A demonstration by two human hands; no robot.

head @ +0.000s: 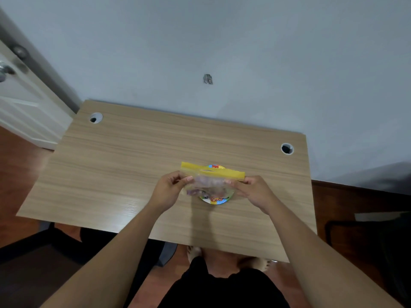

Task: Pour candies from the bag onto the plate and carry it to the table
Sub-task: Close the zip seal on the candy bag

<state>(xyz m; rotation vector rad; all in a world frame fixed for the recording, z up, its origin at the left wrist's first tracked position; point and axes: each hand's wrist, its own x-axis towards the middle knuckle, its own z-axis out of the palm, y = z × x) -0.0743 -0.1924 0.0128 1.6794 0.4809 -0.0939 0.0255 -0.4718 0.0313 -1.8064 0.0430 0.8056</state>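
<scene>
A clear plastic bag (pixel 209 182) with a yellow zip strip along its top holds pinkish candies. Both hands hold it just above a small colourful plate (pixel 216 200) on the wooden table (pixel 124 165). My left hand (pixel 169 190) pinches the bag's left side, and my right hand (pixel 253 191) pinches its right side near the yellow strip. The bag hides most of the plate; only its near and far rims show. I cannot tell whether the zip is parted.
Two round cable holes sit in the table, one at the far left (pixel 96 118) and one at the far right (pixel 287 148). A pale wall stands right behind the table. A white door (pixel 20 103) is at the left, dark furniture at the right edge.
</scene>
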